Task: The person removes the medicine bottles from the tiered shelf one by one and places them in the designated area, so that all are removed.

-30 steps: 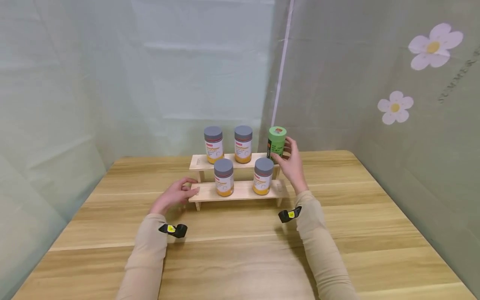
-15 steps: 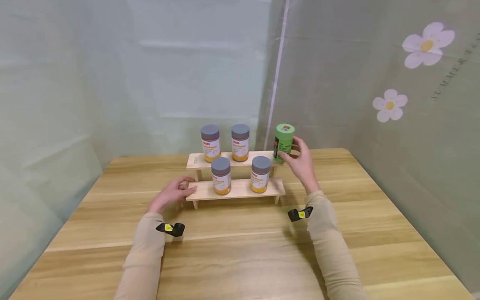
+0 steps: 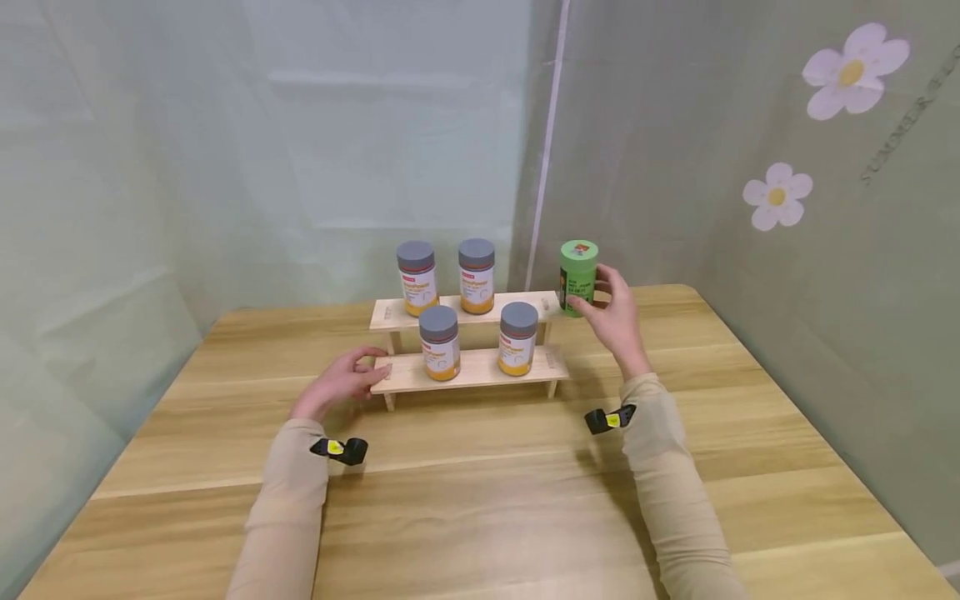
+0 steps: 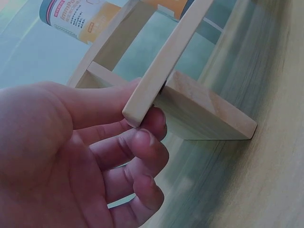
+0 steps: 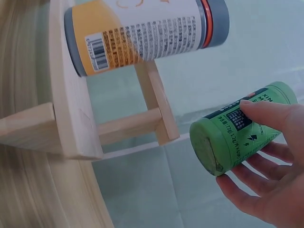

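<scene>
A two-step wooden display stand [image 3: 477, 372] carries several white-and-orange jars with grey lids. My left hand [image 3: 341, 383] pinches the left end of its lower board; the left wrist view shows the thumb above the wood and curled fingers [image 4: 147, 147] beneath. With thumb and fingers around it, my right hand [image 3: 618, 325] holds a green jar [image 3: 579, 275] just beyond the right end of the upper board. In the right wrist view the green jar's base [image 5: 204, 147] is exposed, apart from the stand.
Two grey-lidded jars [image 3: 477, 279] stand on the upper step and two more [image 3: 517, 342] on the lower. Wooden tabletop [image 3: 465, 500] stretches around the stand. A pale curtain [image 3: 375, 150] hangs behind, with flower prints on the right.
The right hand has carried the green jar rightward, from the upper board's right end to beyond it. The left hand keeps its pinch on the lower board. The view has shifted slightly.
</scene>
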`<state>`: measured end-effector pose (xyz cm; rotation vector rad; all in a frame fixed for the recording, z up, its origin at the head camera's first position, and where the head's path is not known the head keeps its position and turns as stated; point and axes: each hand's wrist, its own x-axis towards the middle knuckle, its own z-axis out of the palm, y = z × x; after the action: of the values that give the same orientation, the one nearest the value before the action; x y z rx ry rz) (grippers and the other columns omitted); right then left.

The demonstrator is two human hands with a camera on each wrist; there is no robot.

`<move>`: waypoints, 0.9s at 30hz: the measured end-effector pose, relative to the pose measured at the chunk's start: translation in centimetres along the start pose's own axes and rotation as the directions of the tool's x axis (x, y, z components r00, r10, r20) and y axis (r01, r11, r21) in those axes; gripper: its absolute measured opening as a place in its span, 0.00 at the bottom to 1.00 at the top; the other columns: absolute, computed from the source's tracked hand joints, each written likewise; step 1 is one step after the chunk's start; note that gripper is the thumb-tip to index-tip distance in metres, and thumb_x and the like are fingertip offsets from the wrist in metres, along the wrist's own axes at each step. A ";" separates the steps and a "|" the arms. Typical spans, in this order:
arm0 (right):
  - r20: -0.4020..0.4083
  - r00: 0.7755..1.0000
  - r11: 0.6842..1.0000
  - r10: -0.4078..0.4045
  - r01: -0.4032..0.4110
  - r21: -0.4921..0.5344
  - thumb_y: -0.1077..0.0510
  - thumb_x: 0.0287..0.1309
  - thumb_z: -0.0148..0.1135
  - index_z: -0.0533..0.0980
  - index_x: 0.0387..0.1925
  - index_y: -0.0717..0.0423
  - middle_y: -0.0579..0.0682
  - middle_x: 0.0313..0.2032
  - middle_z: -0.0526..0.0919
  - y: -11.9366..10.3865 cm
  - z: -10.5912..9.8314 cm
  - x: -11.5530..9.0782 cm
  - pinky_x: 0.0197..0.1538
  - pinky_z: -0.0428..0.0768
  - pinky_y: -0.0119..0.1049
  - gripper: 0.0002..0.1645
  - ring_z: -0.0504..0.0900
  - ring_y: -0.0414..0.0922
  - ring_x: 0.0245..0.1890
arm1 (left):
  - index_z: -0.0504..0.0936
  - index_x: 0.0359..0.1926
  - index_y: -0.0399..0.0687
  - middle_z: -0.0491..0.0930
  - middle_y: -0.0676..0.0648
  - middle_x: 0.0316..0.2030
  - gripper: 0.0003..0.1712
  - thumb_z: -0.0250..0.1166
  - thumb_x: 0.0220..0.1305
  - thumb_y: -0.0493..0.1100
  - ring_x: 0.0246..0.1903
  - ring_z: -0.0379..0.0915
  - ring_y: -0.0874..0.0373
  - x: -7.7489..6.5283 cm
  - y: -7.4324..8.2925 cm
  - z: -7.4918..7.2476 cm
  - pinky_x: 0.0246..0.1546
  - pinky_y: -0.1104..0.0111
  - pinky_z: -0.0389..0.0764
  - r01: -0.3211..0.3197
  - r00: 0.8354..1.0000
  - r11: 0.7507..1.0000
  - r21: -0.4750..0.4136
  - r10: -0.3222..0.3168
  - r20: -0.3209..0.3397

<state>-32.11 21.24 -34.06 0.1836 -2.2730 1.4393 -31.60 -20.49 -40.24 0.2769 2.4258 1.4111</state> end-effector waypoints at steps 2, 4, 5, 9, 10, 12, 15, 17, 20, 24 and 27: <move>-0.004 1.000 1.000 0.018 -0.018 0.008 0.64 0.55 0.68 0.62 0.66 0.61 0.63 0.62 0.70 0.2 -0.2 0.1 0.59 0.76 0.51 0.39 0.72 0.58 0.59 | 0.59 0.68 0.38 0.73 0.53 0.25 0.33 0.58 0.70 0.50 0.24 0.70 0.62 0.1 0.0 0.1 0.30 0.69 0.73 0.002 1.000 1.000 0.000 -0.002 0.008; -0.002 1.000 0.999 0.031 -0.031 0.016 0.64 0.55 0.68 0.62 0.67 0.61 0.63 0.62 0.70 0.4 -0.4 0.2 0.60 0.76 0.51 0.39 0.72 0.58 0.60 | 0.60 0.67 0.39 0.73 0.54 0.24 0.33 0.58 0.70 0.50 0.24 0.70 0.63 0.1 0.0 0.1 0.30 0.69 0.73 0.013 1.000 1.000 -0.003 -0.013 0.008; -0.001 0.999 0.999 0.034 -0.034 0.018 0.63 0.56 0.68 0.62 0.67 0.61 0.63 0.62 0.70 0.6 -0.5 0.2 0.60 0.76 0.51 0.39 0.72 0.58 0.60 | 0.60 0.67 0.39 0.73 0.54 0.24 0.32 0.58 0.70 0.50 0.24 0.70 0.63 0.1 0.0 0.2 0.30 0.70 0.72 0.017 1.000 1.000 -0.004 -0.017 0.005; 0.008 0.999 0.999 0.045 -0.045 0.023 0.62 0.57 0.67 0.61 0.67 0.61 0.64 0.63 0.69 1.4 -1.0 0.3 0.61 0.74 0.52 0.38 0.71 0.59 0.61 | 0.61 0.67 0.40 0.73 0.54 0.24 0.32 0.58 0.70 0.50 0.23 0.70 0.63 0.3 -0.2 0.2 0.29 0.70 0.72 0.025 1.000 1.000 -0.005 -0.025 -0.008; 0.007 0.999 0.998 0.050 -0.051 0.023 0.61 0.58 0.67 0.62 0.67 0.61 0.64 0.63 0.69 1.6 -1.1 0.3 0.61 0.74 0.53 0.38 0.71 0.60 0.61 | 0.60 0.67 0.40 0.73 0.54 0.24 0.32 0.58 0.70 0.50 0.23 0.69 0.63 0.3 -0.2 0.2 0.29 0.70 0.72 0.026 1.000 1.000 -0.006 -0.026 -0.007; 0.005 0.998 0.998 0.064 -0.064 0.020 0.60 0.58 0.67 0.62 0.67 0.61 0.65 0.62 0.70 2.2 -1.4 0.3 0.62 0.74 0.53 0.38 0.71 0.60 0.61 | 0.60 0.68 0.39 0.73 0.54 0.24 0.33 0.58 0.70 0.50 0.23 0.69 0.63 0.4 -0.3 0.2 0.28 0.70 0.72 0.022 1.000 1.000 -0.013 -0.022 0.003; 0.001 0.996 0.996 0.084 -0.084 0.015 0.59 0.58 0.67 0.62 0.67 0.61 0.65 0.62 0.70 2.8 -1.7 0.4 0.61 0.74 0.53 0.38 0.72 0.60 0.61 | 0.59 0.68 0.40 0.73 0.54 0.23 0.33 0.58 0.70 0.50 0.22 0.68 0.63 0.3 -0.3 0.2 0.27 0.70 0.71 0.027 1.000 0.999 -0.035 -0.027 0.014; 0.002 0.995 0.995 0.095 -0.095 0.013 0.59 0.58 0.67 0.62 0.67 0.61 0.66 0.62 0.70 3.1 -1.9 0.5 0.61 0.74 0.52 0.39 0.72 0.60 0.61 | 0.58 0.69 0.40 0.72 0.54 0.22 0.33 0.58 0.70 0.50 0.22 0.68 0.63 0.3 -0.3 0.1 0.26 0.70 0.70 0.026 0.999 0.999 -0.038 -0.026 0.019; 0.006 0.992 0.992 0.127 -0.127 0.009 0.58 0.58 0.67 0.61 0.67 0.61 0.66 0.62 0.70 3.3 -2.0 0.6 0.62 0.74 0.53 0.39 0.72 0.60 0.62 | 0.58 0.69 0.41 0.73 0.54 0.23 0.34 0.58 0.70 0.50 0.21 0.67 0.63 0.2 -0.2 0.0 0.25 0.70 0.70 0.029 0.999 0.999 -0.040 -0.028 0.017; 0.012 0.985 0.985 0.170 -0.170 -0.002 0.57 0.58 0.68 0.62 0.67 0.59 0.64 0.62 0.70 3.6 -1.9 0.6 0.62 0.73 0.53 0.39 0.72 0.60 0.62 | 0.57 0.69 0.40 0.73 0.54 0.23 0.34 0.58 0.70 0.50 0.22 0.67 0.62 0.2 0.0 -0.2 0.25 0.70 0.69 0.029 0.999 0.999 -0.036 -0.028 0.018; 0.015 0.983 0.983 0.185 -0.184 -0.013 0.56 0.58 0.68 0.62 0.67 0.58 0.63 0.62 0.71 3.9 -1.7 0.6 0.62 0.73 0.53 0.39 0.73 0.59 0.62 | 0.57 0.69 0.40 0.73 0.54 0.24 0.34 0.58 0.70 0.50 0.21 0.66 0.62 0.2 0.0 -0.3 0.25 0.70 0.69 0.031 0.999 0.999 -0.035 -0.031 0.022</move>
<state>-33.48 24.59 -36.43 -0.0199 -2.3629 1.5203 -31.85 -20.66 -40.17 0.2438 2.3756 1.4286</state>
